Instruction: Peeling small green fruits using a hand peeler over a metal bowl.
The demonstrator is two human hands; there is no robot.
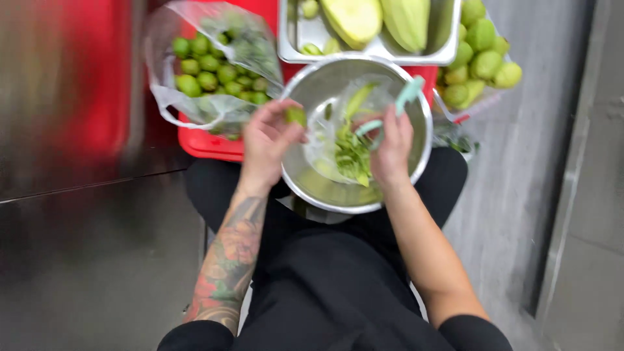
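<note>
Bowl (416, 162) on lap, peelings (351, 156) inside, crate (208, 146) behind, tray (292, 49) beyond.

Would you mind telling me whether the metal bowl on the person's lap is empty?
No, the metal bowl holds a clear bag with green peelings inside it.

A small green fruit (296, 116) is being held in the left hand (268, 140) over the rim of a steel bowl (416, 162). A teal peeler (396, 107) is being gripped by the right hand (392, 153) above green peelings (351, 156) lying inside.
</note>
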